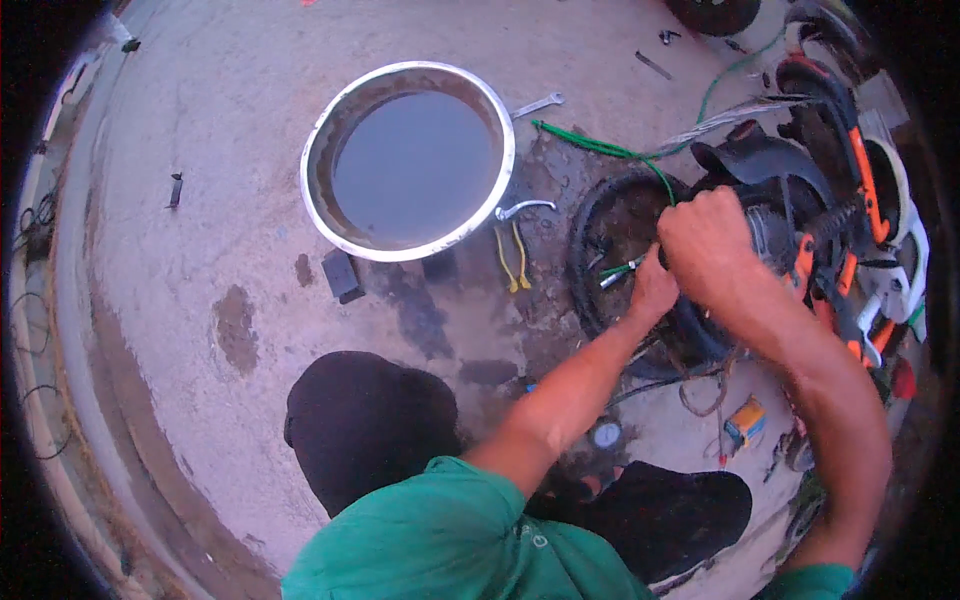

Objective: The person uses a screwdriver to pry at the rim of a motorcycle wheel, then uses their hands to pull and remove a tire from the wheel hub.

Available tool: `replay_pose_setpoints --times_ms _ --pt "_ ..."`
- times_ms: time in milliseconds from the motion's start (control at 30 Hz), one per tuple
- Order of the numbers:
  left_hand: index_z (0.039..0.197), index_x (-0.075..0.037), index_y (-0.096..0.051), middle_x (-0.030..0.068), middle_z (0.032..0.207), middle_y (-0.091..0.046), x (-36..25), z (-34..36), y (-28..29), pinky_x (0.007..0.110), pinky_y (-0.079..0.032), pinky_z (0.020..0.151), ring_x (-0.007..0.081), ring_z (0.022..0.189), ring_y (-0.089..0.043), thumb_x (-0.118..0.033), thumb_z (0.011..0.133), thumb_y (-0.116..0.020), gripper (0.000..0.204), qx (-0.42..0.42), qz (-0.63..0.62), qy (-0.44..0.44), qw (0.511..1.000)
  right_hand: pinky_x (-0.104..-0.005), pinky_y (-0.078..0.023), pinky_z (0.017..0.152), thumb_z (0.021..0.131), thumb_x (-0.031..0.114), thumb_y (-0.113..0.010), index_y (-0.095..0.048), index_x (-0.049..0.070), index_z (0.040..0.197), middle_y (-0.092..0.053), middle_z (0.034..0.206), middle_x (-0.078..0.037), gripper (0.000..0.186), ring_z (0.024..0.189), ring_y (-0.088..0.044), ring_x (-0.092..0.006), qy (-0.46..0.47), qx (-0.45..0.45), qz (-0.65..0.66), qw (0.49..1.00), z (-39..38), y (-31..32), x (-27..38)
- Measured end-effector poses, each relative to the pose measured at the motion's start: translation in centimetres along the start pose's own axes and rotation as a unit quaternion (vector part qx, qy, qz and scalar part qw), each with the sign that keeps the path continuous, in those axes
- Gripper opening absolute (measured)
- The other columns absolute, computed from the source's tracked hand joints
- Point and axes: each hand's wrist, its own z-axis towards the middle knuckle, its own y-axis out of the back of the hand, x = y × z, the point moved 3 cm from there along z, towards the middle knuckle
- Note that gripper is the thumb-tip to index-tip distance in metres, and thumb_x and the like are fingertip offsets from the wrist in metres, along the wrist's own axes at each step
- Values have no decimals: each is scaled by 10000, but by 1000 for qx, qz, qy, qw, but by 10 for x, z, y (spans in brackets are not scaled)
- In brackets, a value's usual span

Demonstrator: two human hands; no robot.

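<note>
My right hand (708, 232) is closed over the tyre and wheel (590, 310) at the right, its fingers round something hidden. Just below and left of it, my left hand (655, 282) is closed too, largely behind the right one; what it grips is not visible. A thin green hose (598, 144) runs down toward both hands. Short metal pieces (612, 278) with green hose show inside the wheel. The wheel belongs to a motorbike with orange and white parts (868, 210) and a dark mudguard (745, 160).
A white-rimmed basin of murky water (408, 170) stands left of the wheel. Around it lie a wrench (540, 105), a silver lever (525, 208), yellow-handled pliers (515, 265) and a dark block (340, 272) on concrete. A round gauge (607, 434) and a yellow-blue box (745, 422) lie nearer me.
</note>
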Motion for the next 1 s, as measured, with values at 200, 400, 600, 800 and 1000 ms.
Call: replay_pose_setpoints --times_ms 200,400,600,800,1000 --pt "1380 68 -507 260 1329 -626 -5 5 16 420 -447 1063 376 1245 -593 -508 916 -711 767 38 -26 133 990 -456 -516 791 830 226 -701 -677 79 938 -715 897 -107 184 916 -690 -301 36 -170 115 978 -75 -26 -48" --pt "1519 106 -340 287 1515 -464 -8 -12 7 405 -334 1176 364 1422 -440 -605 905 -690 1002 38 -8 122 992 -452 -509 779 848 233 -742 -636 154 1197 -650 950 -75 373 902 -635 -309 -21 -258 206 944 -169 -134 -101" --pt "1531 83 -327 241 1510 -465 -21 -19 -2 395 -339 1167 317 1374 -466 -582 943 -656 946 78 -150 147 974 -445 -503 777 880 239 -738 -615 144 1257 -618 950 -99 407 937 -610 -322 -60 -283 183 940 -185 -138 -98" --pt "1542 27 -297 171 1518 -456 -40 -33 0 444 -376 1154 305 1355 -483 -519 966 -658 873 46 -135 214 966 -404 -519 808 918 214 -727 -676 78 1230 -707 1043 -131 344 920 -672 -321 -176 -317 288 886 -254 -125 -98" --pt "1468 23 -404 137 1375 -591 -42 -46 9 368 -450 1058 253 1212 -580 -211 857 -818 775 84 -79 126 985 -315 -504 893 959 238 -663 -646 6 1291 -686 1119 -92 405 971 -646 -162 -342 -260 652 625 -354 -243 -30"
